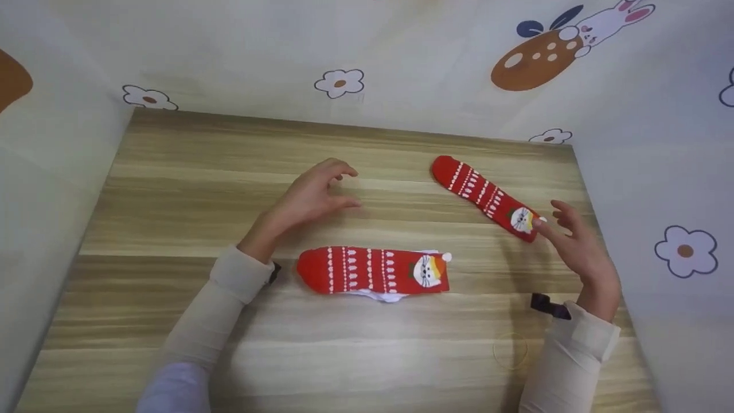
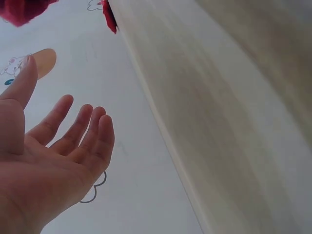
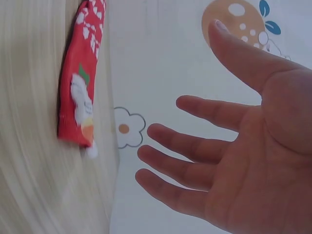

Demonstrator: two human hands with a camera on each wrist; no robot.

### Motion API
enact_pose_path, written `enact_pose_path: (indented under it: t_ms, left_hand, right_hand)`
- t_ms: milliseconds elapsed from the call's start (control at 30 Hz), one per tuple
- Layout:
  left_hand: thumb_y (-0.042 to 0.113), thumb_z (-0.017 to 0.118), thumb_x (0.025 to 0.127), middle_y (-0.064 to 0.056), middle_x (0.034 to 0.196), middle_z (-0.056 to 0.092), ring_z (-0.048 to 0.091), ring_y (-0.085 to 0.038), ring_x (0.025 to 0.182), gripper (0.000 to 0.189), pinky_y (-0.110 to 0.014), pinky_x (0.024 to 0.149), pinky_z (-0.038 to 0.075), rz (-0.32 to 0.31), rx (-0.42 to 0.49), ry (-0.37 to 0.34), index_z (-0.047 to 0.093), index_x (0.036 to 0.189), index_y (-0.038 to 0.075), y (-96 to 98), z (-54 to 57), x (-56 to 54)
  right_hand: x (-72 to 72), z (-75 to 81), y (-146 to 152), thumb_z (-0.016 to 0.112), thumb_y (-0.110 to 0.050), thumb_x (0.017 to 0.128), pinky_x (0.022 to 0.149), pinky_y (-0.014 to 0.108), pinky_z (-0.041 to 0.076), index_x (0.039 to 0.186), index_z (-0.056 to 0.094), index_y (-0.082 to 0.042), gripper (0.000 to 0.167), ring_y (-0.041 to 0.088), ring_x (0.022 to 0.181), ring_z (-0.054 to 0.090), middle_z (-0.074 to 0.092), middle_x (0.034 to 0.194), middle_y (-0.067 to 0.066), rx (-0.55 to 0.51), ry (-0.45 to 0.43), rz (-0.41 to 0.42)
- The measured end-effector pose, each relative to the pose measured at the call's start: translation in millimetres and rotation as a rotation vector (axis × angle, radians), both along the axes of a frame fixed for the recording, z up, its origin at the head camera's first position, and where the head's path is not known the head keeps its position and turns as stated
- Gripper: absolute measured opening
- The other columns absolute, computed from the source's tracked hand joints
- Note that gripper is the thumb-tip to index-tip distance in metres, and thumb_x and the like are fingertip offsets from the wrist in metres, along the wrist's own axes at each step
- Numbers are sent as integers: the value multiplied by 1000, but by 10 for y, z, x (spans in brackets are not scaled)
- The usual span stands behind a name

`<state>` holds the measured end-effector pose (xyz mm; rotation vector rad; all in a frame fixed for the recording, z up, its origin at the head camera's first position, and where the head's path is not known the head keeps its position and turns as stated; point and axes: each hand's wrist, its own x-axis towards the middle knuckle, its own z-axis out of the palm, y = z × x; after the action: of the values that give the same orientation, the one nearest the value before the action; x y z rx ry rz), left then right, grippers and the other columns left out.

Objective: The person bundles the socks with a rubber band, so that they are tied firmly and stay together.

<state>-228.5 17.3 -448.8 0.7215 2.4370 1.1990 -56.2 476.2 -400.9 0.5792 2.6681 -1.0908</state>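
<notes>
One red sock (image 1: 355,271) with white patterns and a cat face lies flat across the middle of the table, toe to the left, white material showing along its edges. A second matching sock (image 1: 476,192) lies slanted at the back right, its cuff toward the right hand. My left hand (image 1: 309,192) hovers above and behind the nearer sock, fingers loosely bent, holding nothing. The right hand (image 1: 576,244) is beside the second sock's cuff, its thumb overlapping the cuff in the head view. In the right wrist view, that hand's fingers (image 3: 185,170) are spread and apart from the sock (image 3: 80,87).
A wood-grain table (image 1: 189,229) fills the space, with patterned white sheeting (image 1: 241,51) rising behind it and at both sides. A thin ring-shaped band (image 1: 510,351) lies at the front right. Dark straps (image 1: 550,306) sit at the wrists.
</notes>
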Motion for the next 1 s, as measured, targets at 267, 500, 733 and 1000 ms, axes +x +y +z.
enact_pose_path:
  t_ms: [267,500,733,1000]
  left_hand:
    - [40,83,87,-3,144,57,55,-27,132,62,-46,106,51,-18,-14,-24,59,140,17,150,8,-63]
    - [42,81,88,-3,143,58,57,-28,128,62,-45,107,49,-69,-53,35,60,140,14,334,-33,-154]
    - [44,79,89,-7,141,59,57,-29,124,62,-47,109,48,-128,-86,103,61,138,10,477,-75,-255]
    - [43,78,90,-6,141,58,55,-26,126,62,-46,111,47,-164,-105,115,59,141,12,635,-109,-317]
  right_hand:
    - [27,8,109,54,-66,98,112,78,29,166,16,-13,94,53,152,20,19,169,28,45,-33,-42]
    - [72,-48,186,55,-61,100,112,77,30,166,17,-13,90,52,152,21,20,168,28,30,-50,-61]
    - [71,-111,223,56,-59,100,112,76,32,166,17,-15,88,51,153,21,21,169,27,2,-53,-66]
    - [70,-152,249,57,-58,100,113,75,31,166,18,-14,88,52,153,20,20,169,28,-27,-54,-69]
